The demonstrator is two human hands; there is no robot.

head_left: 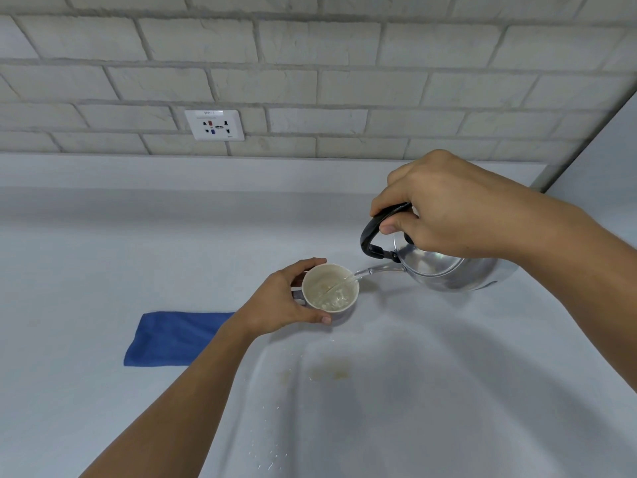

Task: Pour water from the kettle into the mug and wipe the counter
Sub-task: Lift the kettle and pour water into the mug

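Blue cloth (175, 339) lies flat on the counter (86, 257), far left. The left hand (282, 301) cups the mug (331, 289) at centre, fingers wrapped around its left side. At right, the right hand (448, 212) grips the handle of the tilted kettle (444, 270), whose spout streams water into the mug.

A wall of pale grey-white brick tiles (310, 63) with darker grout lines is filling the upper half of the view. A white multi-socket power outlet (214, 125) is sitting low on that wall. Below it, a plain pale grey desk (103, 243) is stretching wide, meeting a smooth light side wall (606, 150) at far right. Soft, even light is casting faint shadows.
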